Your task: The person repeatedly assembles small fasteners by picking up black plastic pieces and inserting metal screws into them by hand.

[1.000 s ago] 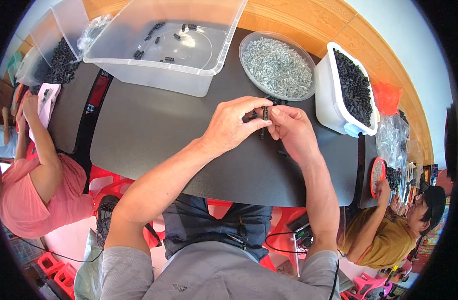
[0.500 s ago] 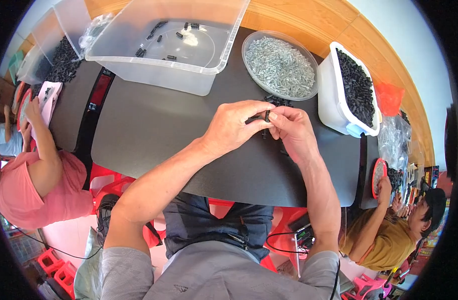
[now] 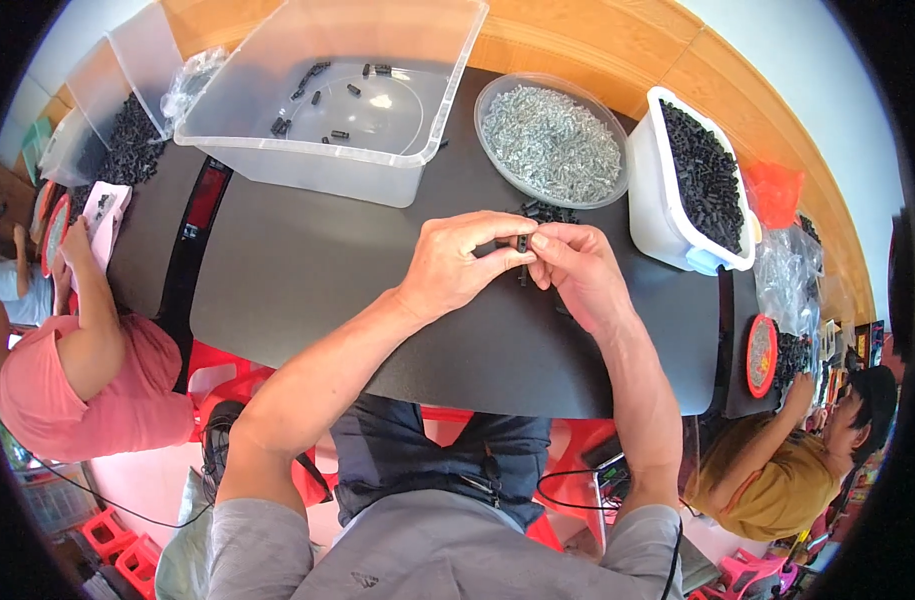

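Note:
My left hand (image 3: 447, 265) is closed in a pinch on a small black plastic part (image 3: 522, 243), held upright between thumb and forefinger above the table. A face with small holes seems to show on it. My right hand (image 3: 582, 270) is closed too, its thumb and fingertips pressed together against the part's right side; whether they hold a small piece is hidden. Just beyond my fingers lies a small heap of black parts (image 3: 549, 212). Behind it stands a round clear dish (image 3: 522, 190) full of small shiny clear or silvery pieces (image 3: 552, 145).
At the right stands a white tub (image 3: 659, 215) full of black parts. A large clear bin (image 3: 317, 178) with several black parts inside is at the far left of the dark table (image 3: 307, 270). People sit on both sides: a pink sleeve (image 3: 72, 350) left, a brown shirt (image 3: 777, 480) right.
The black part now shows more of its face between my fingertips, and my right thumb has drawn slightly off it. The right-hand person's hand has left the red-rimmed dish for the black parts.

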`<action>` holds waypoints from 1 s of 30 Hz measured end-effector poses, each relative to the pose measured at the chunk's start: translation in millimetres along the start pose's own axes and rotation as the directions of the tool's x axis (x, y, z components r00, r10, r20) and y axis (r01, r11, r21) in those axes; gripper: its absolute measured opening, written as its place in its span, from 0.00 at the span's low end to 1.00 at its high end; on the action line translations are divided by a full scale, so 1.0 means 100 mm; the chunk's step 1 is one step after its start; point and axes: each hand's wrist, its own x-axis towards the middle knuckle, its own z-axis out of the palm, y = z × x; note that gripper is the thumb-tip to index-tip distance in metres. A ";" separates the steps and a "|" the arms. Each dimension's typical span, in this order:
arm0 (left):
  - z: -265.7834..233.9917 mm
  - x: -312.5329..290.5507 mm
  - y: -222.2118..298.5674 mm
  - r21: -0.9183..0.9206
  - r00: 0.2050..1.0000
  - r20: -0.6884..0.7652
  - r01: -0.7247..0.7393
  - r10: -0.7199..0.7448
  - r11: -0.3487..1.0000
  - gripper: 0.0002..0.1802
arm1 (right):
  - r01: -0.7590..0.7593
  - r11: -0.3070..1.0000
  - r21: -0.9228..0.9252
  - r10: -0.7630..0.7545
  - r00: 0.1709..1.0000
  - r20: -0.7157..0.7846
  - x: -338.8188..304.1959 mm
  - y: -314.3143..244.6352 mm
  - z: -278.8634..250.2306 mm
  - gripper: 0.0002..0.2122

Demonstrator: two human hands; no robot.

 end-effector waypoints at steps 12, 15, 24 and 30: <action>-0.02 0.00 0.02 -0.011 1.000 -0.011 -0.002 0.002 1.000 0.17 | 0.036 0.997 -0.074 -0.036 0.999 0.001 -0.01 0.00 0.01 0.07; 0.01 -0.01 -0.01 -0.005 0.998 -0.050 -0.042 0.042 0.999 0.16 | 0.065 0.994 -0.085 -0.067 0.997 -0.028 0.00 0.03 0.04 0.07; 0.03 -0.01 0.00 -0.020 0.998 -0.058 -0.036 0.035 0.999 0.16 | 0.071 0.992 -0.100 -0.075 0.997 -0.030 -0.02 -0.01 0.06 0.06; 0.04 0.05 -0.03 -0.106 0.999 0.032 0.039 -0.036 0.994 0.20 | 0.096 0.982 -0.163 -0.108 0.992 -0.061 -0.03 -0.08 0.04 0.07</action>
